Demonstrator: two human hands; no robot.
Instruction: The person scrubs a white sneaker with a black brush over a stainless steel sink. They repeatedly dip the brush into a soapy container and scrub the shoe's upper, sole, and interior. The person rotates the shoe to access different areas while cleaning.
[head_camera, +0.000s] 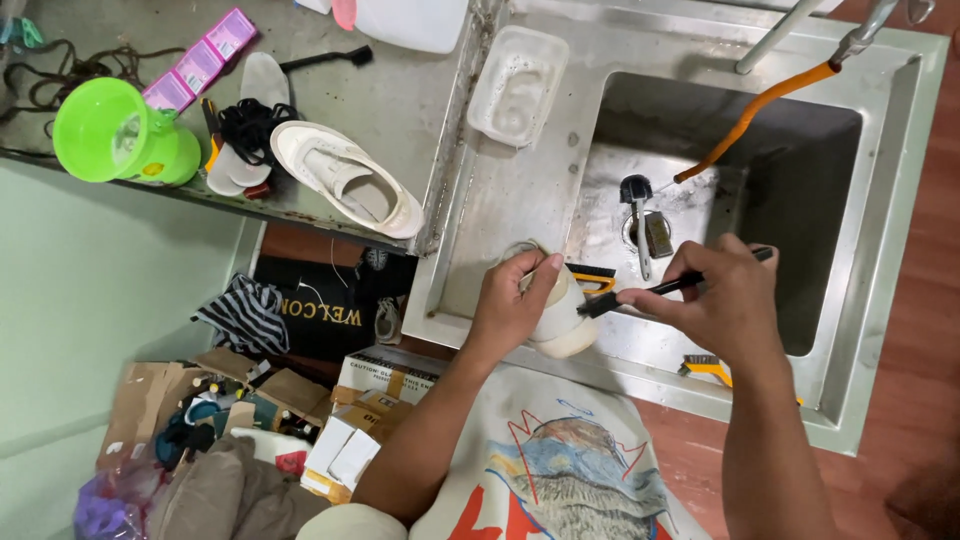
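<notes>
over the steel sink (880, 250), left hand (512, 305) grips a white shoe (562, 320); right hand (725, 300) holds a black brush (650, 291).

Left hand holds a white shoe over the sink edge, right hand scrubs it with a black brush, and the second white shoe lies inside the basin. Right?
Not quite. The head view shows the second white shoe on the counter, not in the basin. The left hand, white shoe, right hand and black brush are as stated.

Steel sink unit (500, 190) fills center/right of frame, deep basin (800, 200) at right w/ drain at its bottom. Grey worktop (400, 90) upper left, grimy seam where it meets sink. Pale green wall (90, 280) at left. Red-brown floor (920, 330) along right edge & bottom. Black doormat (320, 310) under counter, center-left. Cardboard boxes (370, 400) & clutter lower left. Even indoor light.
</notes>
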